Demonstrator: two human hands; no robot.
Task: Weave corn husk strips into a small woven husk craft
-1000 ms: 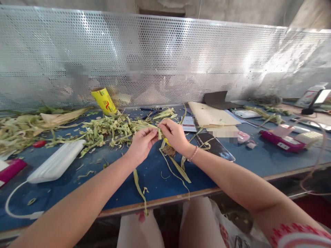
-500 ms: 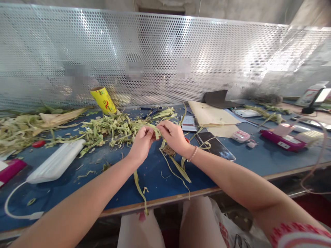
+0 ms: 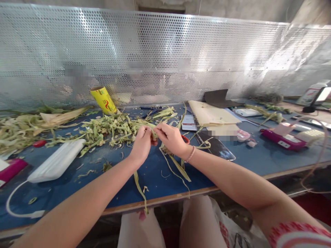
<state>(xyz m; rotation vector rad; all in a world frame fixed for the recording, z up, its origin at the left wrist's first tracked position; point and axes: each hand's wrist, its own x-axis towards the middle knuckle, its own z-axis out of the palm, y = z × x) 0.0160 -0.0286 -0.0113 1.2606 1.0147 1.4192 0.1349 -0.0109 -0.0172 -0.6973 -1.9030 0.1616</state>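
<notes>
My left hand (image 3: 142, 144) and my right hand (image 3: 170, 137) meet above the blue table, fingertips pinched close together on a pale green leaf strip (image 3: 152, 126). The fingers cover most of that strip. Beyond my left hand spreads a pile of short, knotted-looking green leaf pieces (image 3: 113, 129). Beneath my right hand, partly hidden, lies a small bundle of dry strips (image 3: 178, 165) with loose ends trailing toward me. Another long strip (image 3: 139, 191) emerges from below my left forearm and crosses the table's front edge.
A yellow tube (image 3: 103, 100) leans at the back, beside heaped dry leaves (image 3: 15, 131). A white power bank-like block (image 3: 57, 162) with a cable lies left. Rightward are a dark phone (image 3: 219, 148), tan paper (image 3: 213, 113) and a magenta box (image 3: 281, 139). Behind stands a perforated metal screen (image 3: 160, 44).
Both hands have shifted slightly, the fingertips drawing closer together over the leaf strip, so less of it shows. An orange ring-shaped edge beside my right wrist is more visible.
</notes>
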